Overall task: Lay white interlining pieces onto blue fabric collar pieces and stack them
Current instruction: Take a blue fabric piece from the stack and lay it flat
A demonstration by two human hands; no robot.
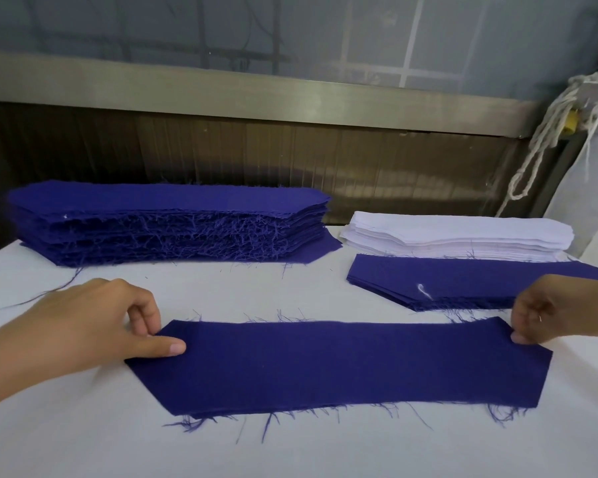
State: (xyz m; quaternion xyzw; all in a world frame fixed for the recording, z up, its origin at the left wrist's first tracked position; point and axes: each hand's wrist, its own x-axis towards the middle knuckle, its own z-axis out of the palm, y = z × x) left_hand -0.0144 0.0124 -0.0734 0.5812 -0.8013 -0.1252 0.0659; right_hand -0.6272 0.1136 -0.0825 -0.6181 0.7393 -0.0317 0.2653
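Blue collar piece (339,363) lies flat on the white table (290,450) nearest the person, held at both ends. The left hand (83,326) pinches its left point, thumb on top and forefinger curled at the edge. The right hand (560,308) nips the far right corner with bent fingers, though how much cloth it has is hard to make out. Behind stand a tall blue stack (166,229) on the left, the white interlining stack (456,236) on the right, and a low blue stack (463,281) just in front of the white one. No interlining is on the near piece yet. The likely trouble is skew: an uneven release could ripple the cloth, so the white piece would not match its edges. Frayed threads may snag fingers, and thin interlining sheets may lift two together.
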